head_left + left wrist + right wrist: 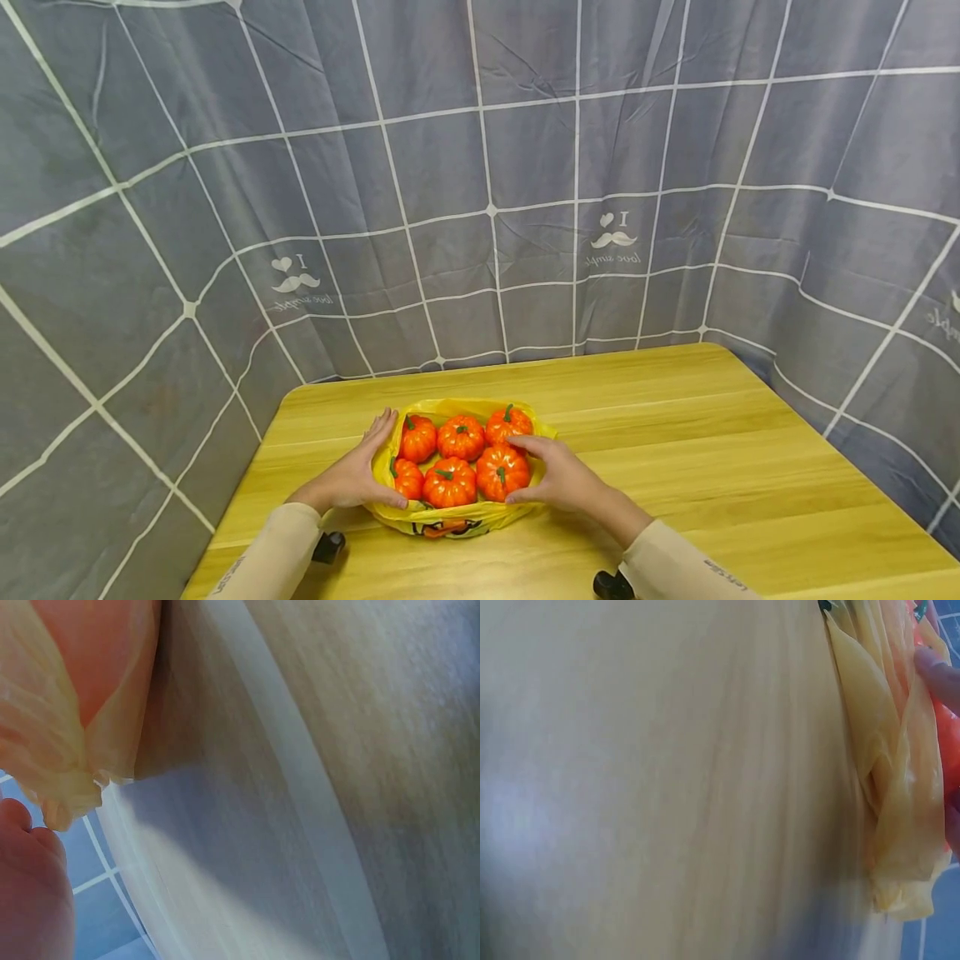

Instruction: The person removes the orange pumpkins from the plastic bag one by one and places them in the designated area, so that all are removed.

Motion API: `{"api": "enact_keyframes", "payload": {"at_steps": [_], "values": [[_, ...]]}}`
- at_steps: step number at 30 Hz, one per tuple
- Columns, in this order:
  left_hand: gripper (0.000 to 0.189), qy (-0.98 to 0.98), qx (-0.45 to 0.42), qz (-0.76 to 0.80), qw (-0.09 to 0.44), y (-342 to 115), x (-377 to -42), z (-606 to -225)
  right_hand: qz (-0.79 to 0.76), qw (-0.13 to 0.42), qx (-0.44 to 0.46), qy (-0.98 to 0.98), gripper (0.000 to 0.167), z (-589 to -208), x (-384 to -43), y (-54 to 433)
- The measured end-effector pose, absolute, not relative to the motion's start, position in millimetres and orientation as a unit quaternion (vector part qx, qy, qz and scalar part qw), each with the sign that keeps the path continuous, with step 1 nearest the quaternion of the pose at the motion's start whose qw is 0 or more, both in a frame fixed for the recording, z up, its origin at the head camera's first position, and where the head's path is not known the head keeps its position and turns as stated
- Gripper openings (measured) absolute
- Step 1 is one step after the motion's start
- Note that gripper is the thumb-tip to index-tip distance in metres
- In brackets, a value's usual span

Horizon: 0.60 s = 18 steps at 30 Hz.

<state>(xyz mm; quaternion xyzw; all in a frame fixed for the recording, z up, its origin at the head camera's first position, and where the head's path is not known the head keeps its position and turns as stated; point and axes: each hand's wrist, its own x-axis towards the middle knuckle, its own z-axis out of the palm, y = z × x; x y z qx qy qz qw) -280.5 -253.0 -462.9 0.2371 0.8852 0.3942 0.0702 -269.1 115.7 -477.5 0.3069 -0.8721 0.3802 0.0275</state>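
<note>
Several small orange pumpkins with green stems sit in two rows inside a yellow plastic bag, whose mouth faces up with its rim spread. My left hand lies along the bag's left side, fingers spread outside it and thumb over the near rim. Reaching over the right rim, my right hand holds the near right pumpkin between thumb and fingers. In the right wrist view, the crumpled bag side stands between the table and this hand's fingers. The left wrist view catches only part of the left hand beside the bag.
The bag stands on a yellow wood-grain table, toward its near left. A grey curtain with white grid lines surrounds the table's back and sides. Dark wrist-camera parts sit beneath both sleeves.
</note>
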Motion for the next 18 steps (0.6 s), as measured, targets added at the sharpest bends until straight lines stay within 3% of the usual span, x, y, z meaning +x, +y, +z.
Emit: {"api": "enact_keyframes", "payload": {"at_steps": [18], "values": [[0.136, 0.885, 0.229, 0.399, 0.074, -252.0, -278.2, -463.7, 0.396, 0.031, 0.295, -0.869, 0.081, -485.5, -270.4, 110.1]]}}
